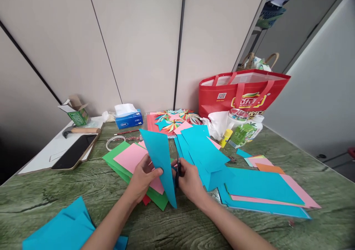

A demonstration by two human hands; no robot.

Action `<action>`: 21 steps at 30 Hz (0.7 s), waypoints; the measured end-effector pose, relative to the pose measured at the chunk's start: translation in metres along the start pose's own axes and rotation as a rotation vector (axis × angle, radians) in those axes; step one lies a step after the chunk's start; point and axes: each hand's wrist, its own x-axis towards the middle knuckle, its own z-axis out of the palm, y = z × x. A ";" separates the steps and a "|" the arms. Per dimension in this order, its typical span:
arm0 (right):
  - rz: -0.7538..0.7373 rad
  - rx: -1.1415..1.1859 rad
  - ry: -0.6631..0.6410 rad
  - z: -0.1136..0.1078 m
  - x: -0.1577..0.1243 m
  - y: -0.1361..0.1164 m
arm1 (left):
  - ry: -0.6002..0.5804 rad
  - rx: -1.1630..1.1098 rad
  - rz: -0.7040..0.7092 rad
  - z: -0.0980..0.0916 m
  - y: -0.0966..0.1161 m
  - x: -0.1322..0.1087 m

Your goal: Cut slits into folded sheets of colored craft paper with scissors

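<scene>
Left hand [142,179] closed, thumb in front and fingers behind, on a bright blue, folded-looking sheet of paper [159,154]. Sheet stands near upright, mid-table, lower tip slanting toward the wearer. Right hand [190,178] curled round the handles of a pair of dark-handled scissors [178,171], just right of the sheet; blades point up and away. Whether the blades touch the paper, cannot tell.

Beneath and behind the left hand: green paper sheets [118,154] fanned under pink paper sheets [128,157], a bit of red showing at the lower edge. Beyond the right hand, loose blue paper pieces [203,146] overlap. Farther right, a flat stack of blue and pink paper [260,185], with a small orange paper strip [269,168] by its far edge. Near left, more blue folded sheets [63,224], partly behind the left forearm.

Surface: green wood-grain table [91,191]. Far side, left to right: wooden-handled hammer [83,130], blue tissue box [129,120] with white tissue, many-coloured spiky paper ornaments [173,125], yellow glue stick [226,138], large red shopping bag [215,100]. White ring-shaped roll [107,144] lies near the far edge of the green sheets.
</scene>
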 end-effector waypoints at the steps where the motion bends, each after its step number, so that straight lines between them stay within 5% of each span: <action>1: -0.002 -0.011 0.014 -0.001 0.000 0.000 | 0.014 -0.004 0.007 -0.001 0.000 0.001; 9: 0.022 0.094 0.184 -0.024 0.018 -0.004 | 0.119 -0.042 0.016 -0.013 0.004 0.005; 14: -0.005 0.153 0.339 -0.042 0.026 -0.009 | 0.044 -0.097 -0.039 -0.011 0.015 0.002; 21: -0.023 0.153 0.349 -0.035 0.017 -0.013 | -0.100 -0.181 -0.145 -0.006 0.012 -0.002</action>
